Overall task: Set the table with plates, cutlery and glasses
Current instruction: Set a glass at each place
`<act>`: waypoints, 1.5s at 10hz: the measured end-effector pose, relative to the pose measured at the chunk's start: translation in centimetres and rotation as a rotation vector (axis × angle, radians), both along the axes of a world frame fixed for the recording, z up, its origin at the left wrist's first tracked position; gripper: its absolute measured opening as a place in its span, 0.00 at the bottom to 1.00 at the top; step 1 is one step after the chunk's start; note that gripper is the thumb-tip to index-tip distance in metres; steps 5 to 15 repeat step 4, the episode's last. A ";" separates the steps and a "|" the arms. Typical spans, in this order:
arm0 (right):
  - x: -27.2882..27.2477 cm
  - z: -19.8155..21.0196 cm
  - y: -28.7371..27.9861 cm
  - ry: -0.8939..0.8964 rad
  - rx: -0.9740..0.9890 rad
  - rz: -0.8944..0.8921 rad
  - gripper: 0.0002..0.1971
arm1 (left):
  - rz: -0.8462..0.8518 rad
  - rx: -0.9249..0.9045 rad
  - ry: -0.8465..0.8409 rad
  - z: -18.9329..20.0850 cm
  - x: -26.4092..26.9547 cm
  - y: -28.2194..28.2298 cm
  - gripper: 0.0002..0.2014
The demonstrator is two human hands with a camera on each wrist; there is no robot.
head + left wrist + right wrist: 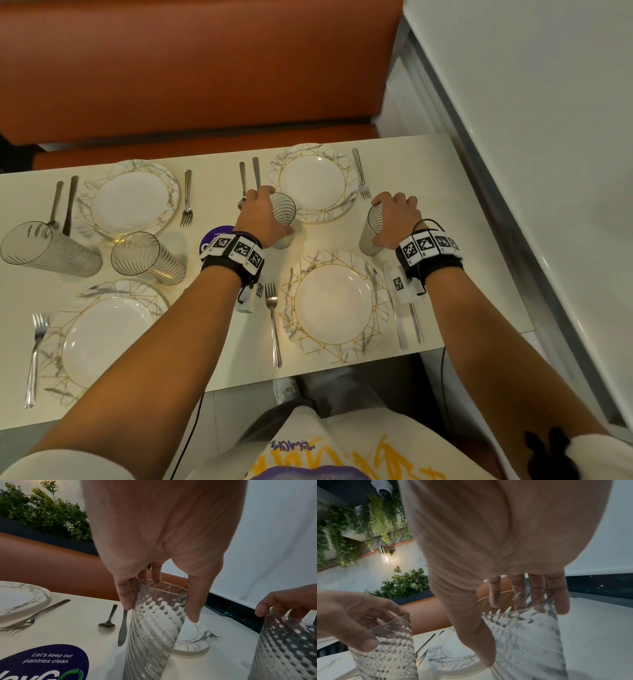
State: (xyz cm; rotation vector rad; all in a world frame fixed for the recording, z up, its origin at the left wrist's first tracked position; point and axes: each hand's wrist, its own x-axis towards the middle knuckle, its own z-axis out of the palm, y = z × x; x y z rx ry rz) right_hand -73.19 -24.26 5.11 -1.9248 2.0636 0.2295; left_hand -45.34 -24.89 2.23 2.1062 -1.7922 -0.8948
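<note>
Two ribbed glasses gripped from above.
Left hand (261, 214) curled round left glass (284, 219), right hand (397, 219) round right glass (371, 228), at far plate's (311, 181) 7 and 4 o'clock.

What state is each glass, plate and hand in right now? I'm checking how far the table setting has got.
Left hand: grips a glass near its rim.
Left-held glass: upright, empty.
Right hand: grips a glass by its rim.
Right-held glass: upright, empty.
Two far-left glasses: upright, empty, untouched.
Four plates: laid flat, empty.
</note>
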 end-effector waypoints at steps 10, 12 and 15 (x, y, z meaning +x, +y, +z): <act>0.0 1.4 0.3 -0.004 -0.059 0.009 0.52 | -0.015 0.004 0.016 1.7 0.0 1.0 0.61; 0.0 1.4 0.3 -0.004 -0.059 0.009 0.52 | -0.015 0.004 0.016 1.7 0.0 1.0 0.61; 0.0 1.4 0.3 -0.004 -0.059 0.009 0.52 | -0.015 0.004 0.016 1.7 0.0 1.0 0.61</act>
